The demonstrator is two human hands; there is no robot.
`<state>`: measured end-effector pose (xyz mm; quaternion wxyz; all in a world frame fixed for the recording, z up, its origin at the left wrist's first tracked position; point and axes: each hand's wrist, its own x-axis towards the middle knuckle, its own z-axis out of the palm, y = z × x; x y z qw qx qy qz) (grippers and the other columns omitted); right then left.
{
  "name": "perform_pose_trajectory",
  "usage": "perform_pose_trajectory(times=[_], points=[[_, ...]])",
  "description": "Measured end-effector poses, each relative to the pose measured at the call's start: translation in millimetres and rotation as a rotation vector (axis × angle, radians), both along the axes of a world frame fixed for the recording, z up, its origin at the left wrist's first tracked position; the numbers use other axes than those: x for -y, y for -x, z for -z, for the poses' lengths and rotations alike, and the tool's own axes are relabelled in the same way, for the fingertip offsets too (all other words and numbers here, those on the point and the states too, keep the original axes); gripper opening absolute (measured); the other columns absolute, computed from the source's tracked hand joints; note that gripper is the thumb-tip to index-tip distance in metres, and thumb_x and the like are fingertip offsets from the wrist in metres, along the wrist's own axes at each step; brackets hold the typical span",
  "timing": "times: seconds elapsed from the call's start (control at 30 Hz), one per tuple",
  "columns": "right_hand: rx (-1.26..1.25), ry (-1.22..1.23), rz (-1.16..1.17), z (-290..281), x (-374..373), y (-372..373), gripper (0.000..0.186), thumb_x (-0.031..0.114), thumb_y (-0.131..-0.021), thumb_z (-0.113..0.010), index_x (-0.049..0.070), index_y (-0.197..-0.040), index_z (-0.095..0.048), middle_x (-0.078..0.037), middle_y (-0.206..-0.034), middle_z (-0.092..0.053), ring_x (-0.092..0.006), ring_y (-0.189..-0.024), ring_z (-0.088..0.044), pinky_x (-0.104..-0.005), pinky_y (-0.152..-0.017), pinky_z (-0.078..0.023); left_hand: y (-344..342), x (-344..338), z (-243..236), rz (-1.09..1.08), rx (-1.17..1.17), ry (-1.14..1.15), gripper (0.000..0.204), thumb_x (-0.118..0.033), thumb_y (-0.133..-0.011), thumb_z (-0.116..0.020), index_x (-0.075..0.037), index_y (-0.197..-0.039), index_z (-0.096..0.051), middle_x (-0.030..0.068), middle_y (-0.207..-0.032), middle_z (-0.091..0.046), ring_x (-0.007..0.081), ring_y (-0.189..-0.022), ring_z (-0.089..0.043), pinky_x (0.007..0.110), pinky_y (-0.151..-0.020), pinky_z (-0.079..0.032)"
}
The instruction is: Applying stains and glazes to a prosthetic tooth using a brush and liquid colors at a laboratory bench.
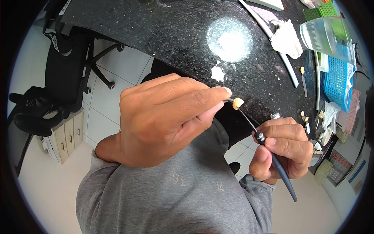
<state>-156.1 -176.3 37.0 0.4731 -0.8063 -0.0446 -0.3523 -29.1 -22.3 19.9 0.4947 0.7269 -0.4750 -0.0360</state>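
Note:
My left hand [163,117] pinches a thin metal holder [229,100] between thumb and fingertips. On the holder's end sits a small cream-and-yellow tooth crown [238,103]. In my right hand [288,146] is a fine-tipped dental instrument [282,171] with a dark blue-grey handle, gripped near its black collar. Its slim metal tip reaches up to the lower side of the crown and appears to touch it. Both hands are above my lap, at the near edge of the black speckled countertop [175,35].
A white smear [218,73] marks the countertop beyond my hands. Toward the right lie crumpled tissue [286,39], a clear plastic cup [325,37], a blue basket [337,84] and another mounted tooth piece [302,71]. A black office chair [62,74] stands at the left.

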Motion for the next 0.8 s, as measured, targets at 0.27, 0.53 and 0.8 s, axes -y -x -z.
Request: perform_pose_trajectory(times=[0.27, 0.53, 0.8], points=[[-0.074, 0.043, -0.142, -7.3, 15.7, 16.9, 0.033, -0.002, -0.065, -0.077, -0.002, -0.093, -0.059, -0.013, -0.082, -0.055, -0.019, -0.057, -0.058, -0.024, -0.046, -0.048, -3.2, 0.7, -12.8, 0.022, 0.027, -0.088, 0.023, 0.005, -0.066, -0.069, -0.002, -0.087, -0.07, 0.009, -0.073, -0.069, 0.0155, -0.059, -0.065, 0.022, -0.047, -0.046], [-0.085, 0.085, -0.027, -2.7, 3.4, 11.9, 0.033, -0.008, -0.058, -0.073, 0.0, -0.085, -0.056, -0.011, -0.072, -0.057, -0.0188, -0.054, -0.06, -0.0243, -0.046, -0.05, -5.3, -0.6, -14.2, 0.024, 0.021, -0.133, 0.021, 0.005, -0.066, -0.068, -0.002, -0.085, -0.07, 0.0085, -0.07, -0.068, 0.0153, -0.059, -0.065, 0.022, -0.048, -0.048], [-0.078, 0.106, -0.021, -3.1, 1.8, 8.0, 0.031, -0.007, -0.058, -0.074, 0.0, -0.083, -0.057, -0.009, -0.068, -0.057, -0.0176, -0.053, -0.059, -0.0235, -0.045, -0.05, -4.8, -1.3, -14.9, 0.03, 0.012, -0.136, 0.022, 0.005, -0.065, -0.068, -0.002, -0.086, -0.07, 0.0087, -0.07, -0.068, 0.0151, -0.058, -0.065, 0.022, -0.048, -0.047]])
